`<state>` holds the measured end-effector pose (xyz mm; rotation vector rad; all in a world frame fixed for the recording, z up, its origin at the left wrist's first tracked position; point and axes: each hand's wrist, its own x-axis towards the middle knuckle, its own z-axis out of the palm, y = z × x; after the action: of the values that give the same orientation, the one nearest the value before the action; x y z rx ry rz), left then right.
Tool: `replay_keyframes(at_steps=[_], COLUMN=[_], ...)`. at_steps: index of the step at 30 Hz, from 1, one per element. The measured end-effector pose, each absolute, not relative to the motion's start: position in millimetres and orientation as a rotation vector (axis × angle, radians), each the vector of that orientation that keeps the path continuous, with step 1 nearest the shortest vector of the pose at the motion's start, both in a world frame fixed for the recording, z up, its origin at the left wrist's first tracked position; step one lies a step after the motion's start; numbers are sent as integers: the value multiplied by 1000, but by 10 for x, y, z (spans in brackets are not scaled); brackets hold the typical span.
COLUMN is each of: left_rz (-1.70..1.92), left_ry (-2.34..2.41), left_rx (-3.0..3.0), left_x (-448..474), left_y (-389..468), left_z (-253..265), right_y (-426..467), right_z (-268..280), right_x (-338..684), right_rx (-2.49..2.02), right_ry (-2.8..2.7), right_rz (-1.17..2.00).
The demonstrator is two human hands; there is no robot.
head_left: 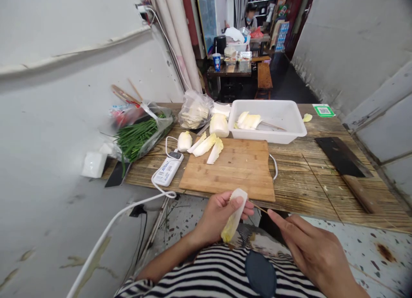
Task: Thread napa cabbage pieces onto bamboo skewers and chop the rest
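Pinched in my left hand [219,212] is a pale napa cabbage leaf [237,212], its yellow tip pointing down toward my lap. My right hand [309,242] grips a thin wooden skewer [260,208] that reaches toward the leaf. Whether its point has entered the leaf is hidden by my left fingers. Just beyond my hands lies a wooden cutting board [234,173], with several loose cabbage leaves [206,145] at its far left. Behind it, a white plastic tub [283,126] holds skewered cabbage leaves [249,120].
A cleaver [341,156] lies on the table's right side. A white power bank [168,168] with a cable is left of the board, near a cabbage chunk [184,141]. Bagged green chives [135,137] stand further left. A person [251,21] sits in the background.
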<state>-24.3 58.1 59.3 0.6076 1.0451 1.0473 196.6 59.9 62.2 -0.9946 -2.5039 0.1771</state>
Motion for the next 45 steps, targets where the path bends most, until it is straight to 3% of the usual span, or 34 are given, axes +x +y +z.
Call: replay_keyframes(at_steps=[25,36,45], left_rz=[940,1027,998], left_ry=[1098,892,1119], left_rx=[782,1956,1599], left_x=[-192,-471,-367], left_y=[457,311,-32], left_z=[659,812,882], right_y=[446,260,101], right_z=[627,790,841], right_x=[2021,2223,2336], right_rx=[-964,-785,-968], right_ry=[-2435,-2498,-2614], right_rz=[145,380,404])
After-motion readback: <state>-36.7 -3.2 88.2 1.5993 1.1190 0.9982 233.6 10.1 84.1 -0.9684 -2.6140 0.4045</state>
